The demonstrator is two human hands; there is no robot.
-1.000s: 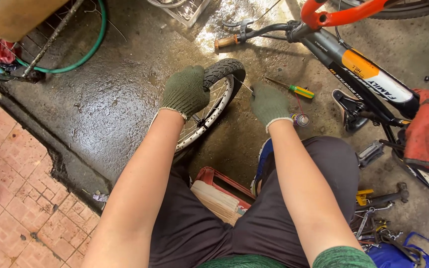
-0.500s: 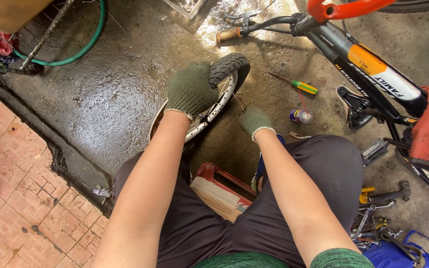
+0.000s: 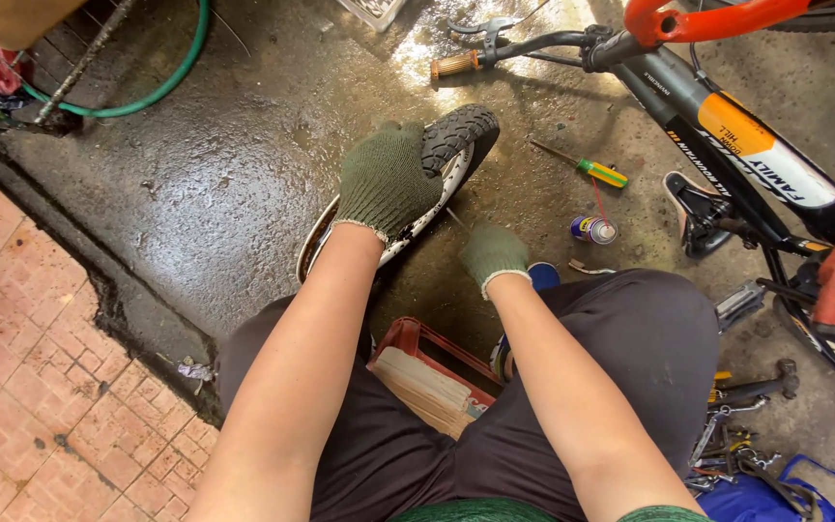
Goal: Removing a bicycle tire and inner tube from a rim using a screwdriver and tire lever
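1. Left hand (image 3: 386,181), green knit glove: grip clamped over small black knobby-tyred wheel (image 3: 456,135) standing on wet concrete floor (image 3: 195,193)
2. Right hand (image 3: 495,255), gloved: fist closed, contents can't tell, just beside wheel

We see each hand, left (image 3: 386,182) and right (image 3: 496,254), clad in matt, knitted green cloth. The small wheel (image 3: 437,174) pairs knobby, matt black rubber with a glossy white rim. The concrete floor (image 3: 205,174) is rough, wet and shining; the brick paving (image 3: 21,387) is dull and gritty. The screwdriver (image 3: 587,167) has a smooth plastic handle; the bicycle frame (image 3: 727,135) is glossy painted metal.
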